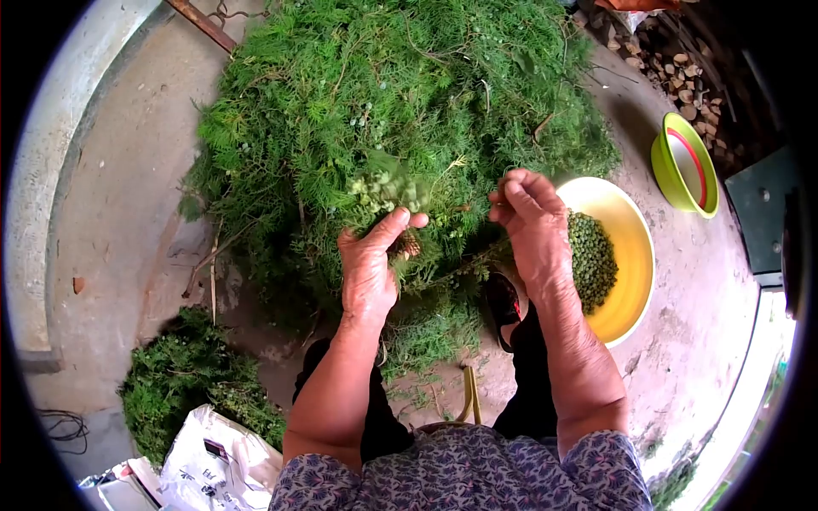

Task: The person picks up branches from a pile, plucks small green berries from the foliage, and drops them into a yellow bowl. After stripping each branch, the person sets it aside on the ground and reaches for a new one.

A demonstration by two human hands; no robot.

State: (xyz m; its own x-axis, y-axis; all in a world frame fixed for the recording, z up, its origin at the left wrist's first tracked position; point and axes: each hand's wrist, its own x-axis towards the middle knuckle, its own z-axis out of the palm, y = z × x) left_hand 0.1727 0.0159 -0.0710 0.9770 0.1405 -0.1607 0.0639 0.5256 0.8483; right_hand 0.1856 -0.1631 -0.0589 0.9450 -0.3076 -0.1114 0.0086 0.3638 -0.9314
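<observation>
A sprig of evergreen with clustered pale green cones, slightly blurred, is gripped in my left hand, its thumb pressed across the stems. To the right, my right hand is held apart from the sprig with its fingers curled into a pinch. Whatever lies between those fingertips, if anything, is hidden. Both hands are above the front of a big heap of green evergreen branches. Beside my right wrist stands a yellow bowl, partly filled with small green cones.
A lime-green basin rests on its side at the right, near stacked firewood. At lower left are a smaller branch pile and a white sack. A dark metal box stands at the right edge.
</observation>
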